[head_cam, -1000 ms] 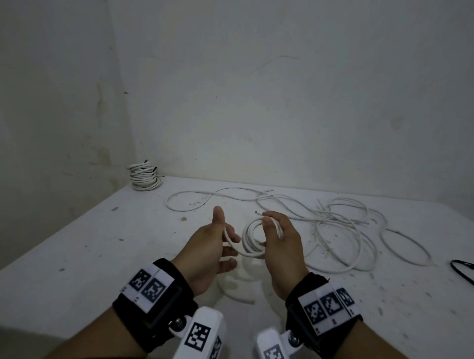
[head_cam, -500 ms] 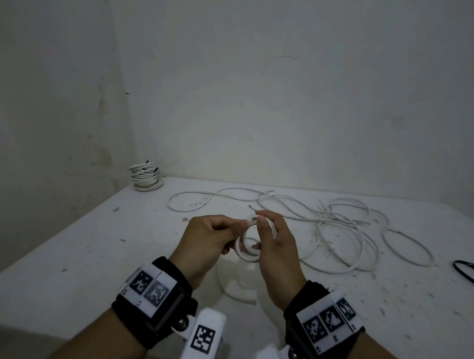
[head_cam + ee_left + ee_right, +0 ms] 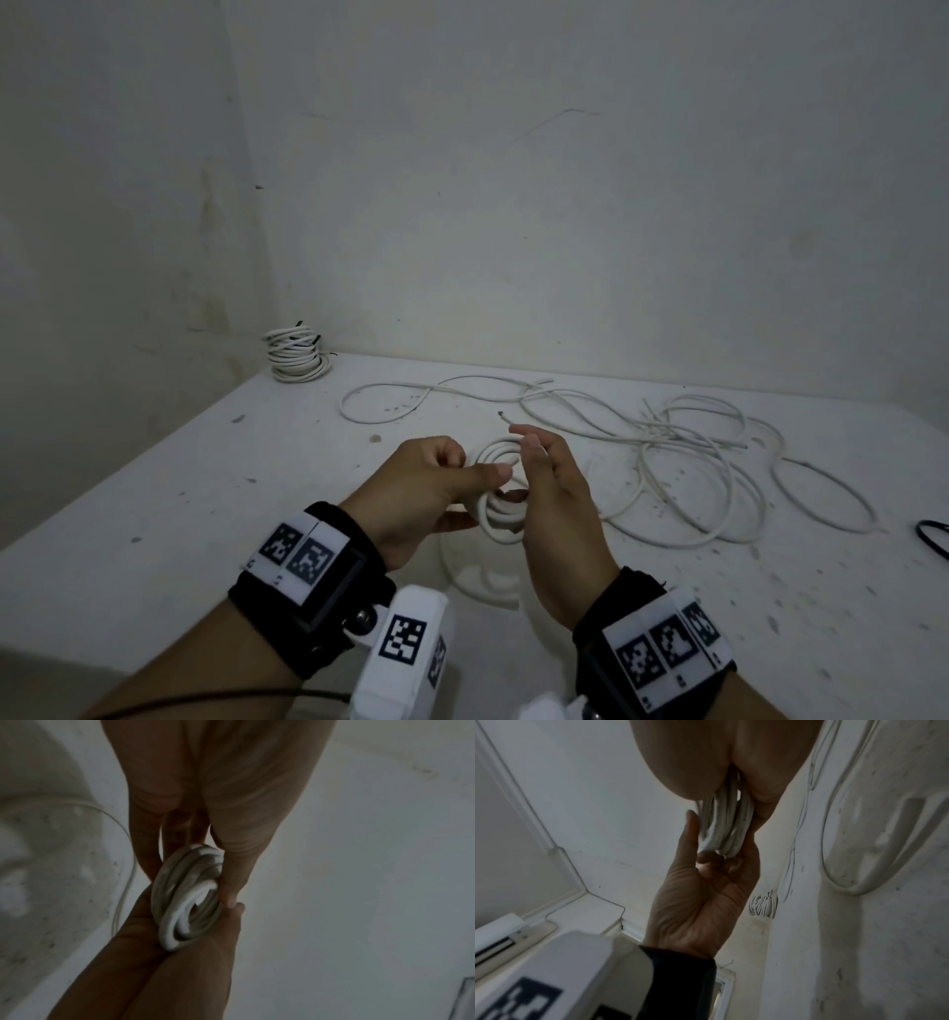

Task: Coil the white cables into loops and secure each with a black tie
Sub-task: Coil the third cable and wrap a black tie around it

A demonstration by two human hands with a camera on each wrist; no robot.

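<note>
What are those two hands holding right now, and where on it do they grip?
A small white cable coil. The left hand pinches its left rim; the right hand grips the right side.

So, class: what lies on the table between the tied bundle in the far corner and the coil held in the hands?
In the head view, one loose white cable loops across the table between the tied bundle and the coil.

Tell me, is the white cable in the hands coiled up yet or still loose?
Mostly coiled, not tied. The coil shows several stacked loops pinched between the left hand and right hand, but no black tie is visible on it.
</note>
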